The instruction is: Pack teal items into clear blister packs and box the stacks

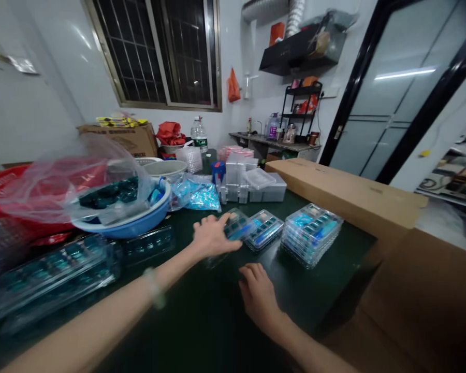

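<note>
My left hand (213, 238) stretches forward with its fingers spread, over a clear plastic case (236, 224) at the middle of the dark green table. Its fingertips overlap the near side of that case, and whether they touch it is unclear. Just right of it lies another clear case (264, 229) holding blue and dark pieces. Farther right stands a neat stack of such filled cases (311, 233). My right hand (259, 296) hovers or rests low over the table in front of them, fingers loosely curled and slightly blurred, with nothing visible in it.
Left of my arm are clear trays with teal compartments (54, 274) and a blue basin (140, 220) under plastic film. Bags of blue packets (204, 196) and clear boxes (270, 189) stand behind. A large open cardboard box (423, 290) borders the table's right edge.
</note>
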The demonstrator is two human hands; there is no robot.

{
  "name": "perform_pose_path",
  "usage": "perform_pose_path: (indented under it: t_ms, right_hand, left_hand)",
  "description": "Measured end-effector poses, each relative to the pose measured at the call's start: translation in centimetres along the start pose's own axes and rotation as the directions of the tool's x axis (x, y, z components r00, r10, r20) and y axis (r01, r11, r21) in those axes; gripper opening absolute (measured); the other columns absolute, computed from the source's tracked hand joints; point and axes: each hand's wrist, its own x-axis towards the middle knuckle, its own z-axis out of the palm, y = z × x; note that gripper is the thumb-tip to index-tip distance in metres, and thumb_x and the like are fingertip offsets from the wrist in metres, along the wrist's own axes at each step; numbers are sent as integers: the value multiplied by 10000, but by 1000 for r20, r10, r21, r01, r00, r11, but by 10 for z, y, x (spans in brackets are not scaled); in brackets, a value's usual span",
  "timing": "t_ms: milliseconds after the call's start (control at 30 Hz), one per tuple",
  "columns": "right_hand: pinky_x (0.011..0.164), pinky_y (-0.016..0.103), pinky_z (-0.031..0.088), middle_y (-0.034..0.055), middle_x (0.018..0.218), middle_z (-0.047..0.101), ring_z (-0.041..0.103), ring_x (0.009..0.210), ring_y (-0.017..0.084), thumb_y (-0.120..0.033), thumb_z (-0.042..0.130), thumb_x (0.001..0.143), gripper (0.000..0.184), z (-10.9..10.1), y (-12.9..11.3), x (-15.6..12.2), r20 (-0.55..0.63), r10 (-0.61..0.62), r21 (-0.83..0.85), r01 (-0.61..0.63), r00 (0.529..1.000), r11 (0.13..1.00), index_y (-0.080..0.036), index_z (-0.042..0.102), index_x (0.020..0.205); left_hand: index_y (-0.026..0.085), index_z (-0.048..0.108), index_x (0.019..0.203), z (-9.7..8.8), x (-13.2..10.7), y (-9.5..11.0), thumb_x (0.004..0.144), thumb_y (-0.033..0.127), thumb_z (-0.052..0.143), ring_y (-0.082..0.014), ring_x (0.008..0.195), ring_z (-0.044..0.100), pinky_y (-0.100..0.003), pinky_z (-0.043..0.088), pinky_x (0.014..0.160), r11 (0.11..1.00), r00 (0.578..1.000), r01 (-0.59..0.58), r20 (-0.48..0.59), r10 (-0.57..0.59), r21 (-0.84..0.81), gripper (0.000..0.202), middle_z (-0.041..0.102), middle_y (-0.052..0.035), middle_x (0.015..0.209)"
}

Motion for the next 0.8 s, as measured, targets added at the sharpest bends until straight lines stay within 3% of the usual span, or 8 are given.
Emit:
perform_pose_path:
  t_ms: [100,200,367,467,567,633,700,800]
  right_hand:
    - [678,357,417,81,889,512,480,804,210,-76,404,778,227,2,4,-3,-7,19,-65,-19,1000,998,-180,513,948]
    - [647,342,417,75,851,513,482,772,204,-73,401,774,202,6,3,2,-22,32,-94,-34,999,995,-185,519,895]
    - [653,333,420,62,781,512,491,775,206,-97,405,789,184,11,9,6,-50,25,-123,-31,998,992,-192,531,885]
    - [697,348,419,79,814,528,491,811,211,-115,395,810,185,9,11,1,-32,-8,-119,5,999,993,-174,532,919]
    - [746,358,416,98,862,541,490,848,215,-147,400,825,171,4,14,-7,0,-41,-89,41,999,995,-149,529,938]
    - [765,357,419,103,890,550,497,870,218,-177,420,827,172,2,19,-10,24,-62,-70,64,998,995,-146,530,955]
    - [756,342,430,99,917,556,515,869,213,-202,436,826,183,3,23,-12,36,-71,-39,72,997,997,-153,529,976]
    - [712,314,449,82,928,560,548,821,192,-218,438,829,189,1,17,-15,50,-75,48,73,996,996,-169,525,989]
  left_hand:
    - [213,386,1227,11,56,60,522,697,506,-406,1032,419,-506,286,789,999,998,48,30,-47,-22,864,468,-201,1131]
    - [154,416,1195,26,87,91,520,732,476,-429,1044,414,-522,299,775,996,994,79,80,-75,-51,890,456,-245,1160]
    - [139,496,1141,41,93,104,625,751,336,-416,1117,374,-550,259,842,993,985,5,173,15,-116,817,478,-231,1178]
    - [144,457,1200,34,82,99,642,773,250,-439,1139,341,-594,232,857,986,983,-23,175,52,-162,865,444,-237,1224]
    - [195,349,1288,7,55,73,678,750,235,-395,1213,257,-545,191,932,981,991,-37,120,61,-193,833,325,-169,1345]
    - [226,322,1302,-19,19,41,722,672,325,-299,1217,300,-431,217,975,973,989,-82,106,107,-214,732,359,-91,1343]
    - [132,356,1285,-44,-35,6,745,554,431,-239,1170,382,-330,278,963,943,955,-246,109,275,-226,690,426,-107,1294]
    - [161,379,1275,-62,-139,-42,666,563,536,-251,1144,420,-337,344,924,975,948,-142,260,184,-172,746,421,-101,1300]
